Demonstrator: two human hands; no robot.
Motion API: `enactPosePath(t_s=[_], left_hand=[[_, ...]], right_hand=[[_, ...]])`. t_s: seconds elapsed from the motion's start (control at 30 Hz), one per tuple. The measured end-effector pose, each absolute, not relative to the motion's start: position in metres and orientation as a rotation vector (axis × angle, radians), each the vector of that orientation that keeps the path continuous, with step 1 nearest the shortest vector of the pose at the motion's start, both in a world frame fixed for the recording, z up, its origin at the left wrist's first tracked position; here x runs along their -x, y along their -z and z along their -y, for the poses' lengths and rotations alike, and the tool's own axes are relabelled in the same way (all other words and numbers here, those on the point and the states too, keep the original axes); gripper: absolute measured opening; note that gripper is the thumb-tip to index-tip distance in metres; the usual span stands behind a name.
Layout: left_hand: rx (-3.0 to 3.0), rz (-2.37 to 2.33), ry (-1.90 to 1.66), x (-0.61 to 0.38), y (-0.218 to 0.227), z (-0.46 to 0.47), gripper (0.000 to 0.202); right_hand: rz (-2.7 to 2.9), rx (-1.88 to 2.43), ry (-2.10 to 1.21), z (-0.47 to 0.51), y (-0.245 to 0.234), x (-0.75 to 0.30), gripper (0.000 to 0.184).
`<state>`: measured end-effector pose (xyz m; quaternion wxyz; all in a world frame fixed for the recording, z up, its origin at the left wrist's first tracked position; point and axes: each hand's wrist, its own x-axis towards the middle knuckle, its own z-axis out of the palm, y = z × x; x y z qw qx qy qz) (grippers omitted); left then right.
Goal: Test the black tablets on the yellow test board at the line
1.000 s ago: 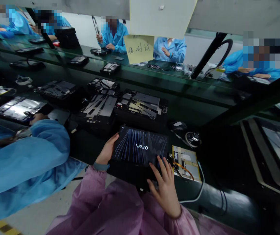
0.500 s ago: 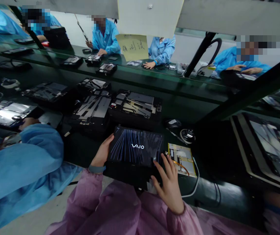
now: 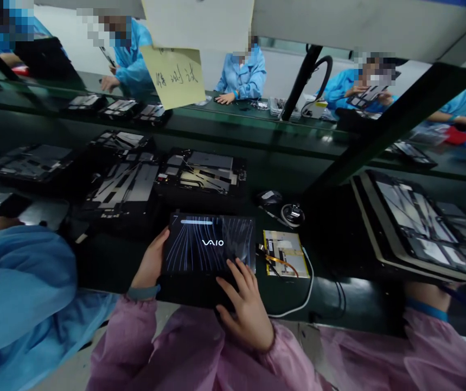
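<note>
A tablet (image 3: 200, 247) with a lit screen, a VAIO logo and a pale bar near its top edge, is tilted toward me above the bench front. My left hand (image 3: 151, 260) grips its left edge, thumb along the side. Over the lower right of the screen, my right hand (image 3: 243, 304) has its fingers spread, with fingertips at or just above the glass. A flat battery-like pack (image 3: 285, 247) with yellow edges lies right of the tablet, an orange ribbon cable (image 3: 287, 265) across it. A white cable (image 3: 309, 293) curves around the pack.
Stacks of opened tablets (image 3: 125, 184) stand behind, with another opened tablet (image 3: 208, 168) beside them. A coiled cable (image 3: 292, 214) lies beyond the pack. At right is a tall stack (image 3: 415, 217); co-workers' sleeves (image 3: 21, 282) flank me. A slanted post (image 3: 363, 136) crosses the right side.
The view has turned right, so things sit further left. A pale bar now shows at the screen's top. My right hand has moved left over the screen.
</note>
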<state>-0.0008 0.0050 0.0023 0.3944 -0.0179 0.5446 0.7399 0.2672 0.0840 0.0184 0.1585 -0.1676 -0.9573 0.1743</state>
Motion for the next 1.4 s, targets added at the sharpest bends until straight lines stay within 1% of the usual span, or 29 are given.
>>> enactPosePath(t_s=[0.17, 0.4, 0.6, 0.8, 1.1, 1.27, 1.4], left_hand=[[0.031, -1.357, -1.879, 0.004, 0.005, -0.004, 0.034], [0.025, -1.312, -1.883, 0.003, 0.001, -0.006, 0.038], [0.071, -1.324, -1.901, 0.003, -0.001, -0.008, 0.032], [-0.057, -1.308, -1.925, 0.002, -0.003, -0.008, 0.041], [-0.074, -1.211, -1.926, 0.004, 0.001, -0.008, 0.039], [-0.023, -1.214, -1.910, 0.006, 0.004, -0.008, 0.035], [-0.027, -1.253, -1.916, 0.003, -0.004, -0.008, 0.034]], right_hand=[[2.702, 0.496, -0.521, -0.078, -0.016, -0.267, 0.048], [2.685, 0.542, -0.403, -0.089, -0.018, -0.267, 0.046], [2.650, 0.534, -0.368, -0.099, -0.016, -0.265, 0.042], [2.642, 0.537, -0.357, -0.101, -0.013, -0.264, 0.040], [2.635, 0.542, -0.351, -0.104, -0.006, -0.268, 0.042], [2.677, 0.501, -0.340, -0.100, -0.015, -0.262, 0.038], [2.700, 0.451, -0.312, -0.101, -0.020, -0.248, 0.034]])
